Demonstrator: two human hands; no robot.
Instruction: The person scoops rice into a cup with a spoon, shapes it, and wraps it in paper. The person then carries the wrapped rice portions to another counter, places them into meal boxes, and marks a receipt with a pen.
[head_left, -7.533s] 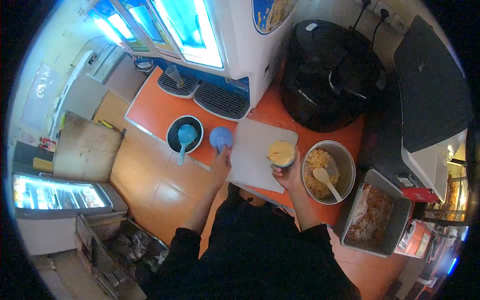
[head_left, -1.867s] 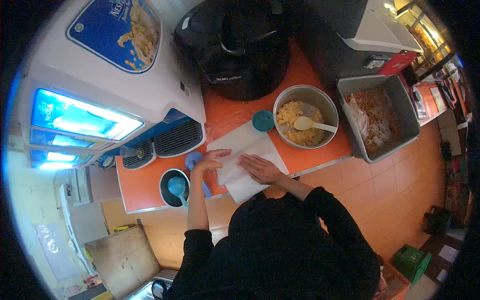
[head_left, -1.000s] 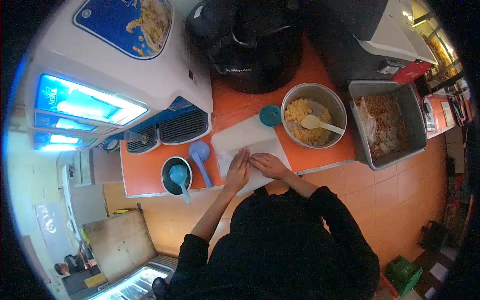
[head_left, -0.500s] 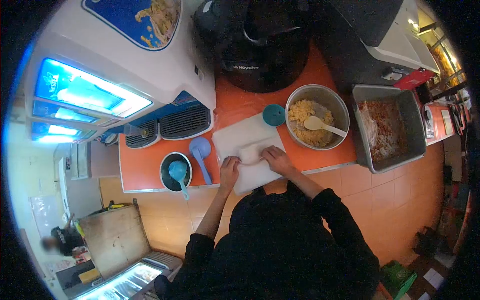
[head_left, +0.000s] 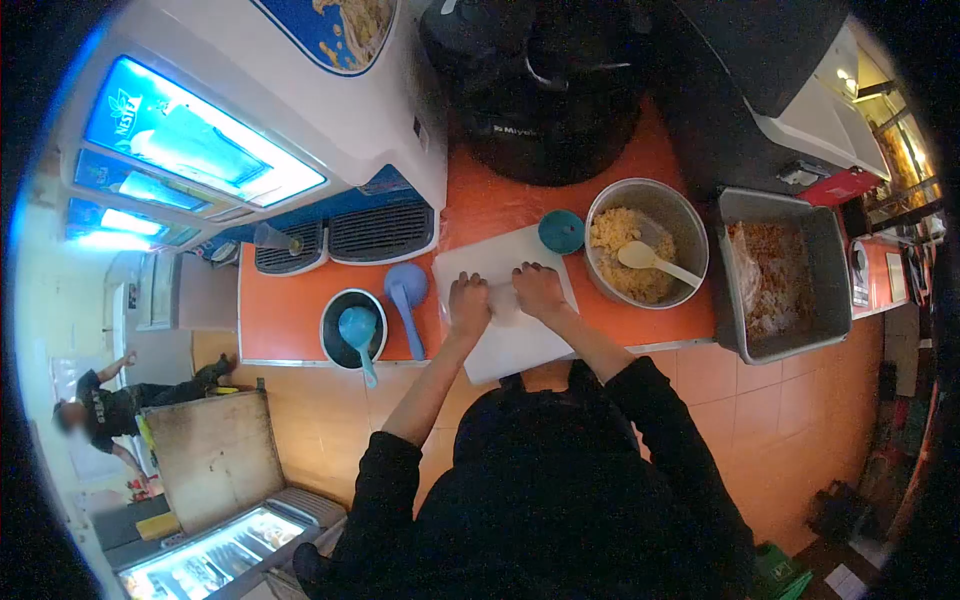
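On the orange counter lies a stack of white sheets [head_left: 520, 345]. My left hand [head_left: 469, 306] and my right hand [head_left: 540, 290] rest on it side by side, fingers curled around the ends of a small pale wrapped bundle [head_left: 505, 302]. Its contents cannot be made out. A teal cup [head_left: 561, 232] stands at the sheets' upper right corner. Beside it is a metal pot [head_left: 697, 215] of yellowish rice with a cream paddle [head_left: 655, 262]. To the left are a periwinkle ladle [head_left: 406, 300] and a dark bowl [head_left: 327, 327] holding a light blue scoop [head_left: 357, 330].
A grey tub [head_left: 735, 290] with reddish-brown food stands at the right. Behind are a black rice cooker [head_left: 540, 140] and a white drink dispenser [head_left: 400, 110]. The counter's front edge [head_left: 660, 345] runs near my wrists. Another person [head_left: 115, 405] is at the far left.
Both hands have moved up the sheets, and their fingers have curled over the bundle. The view has shifted slightly. At the far left, more of the other person shows.
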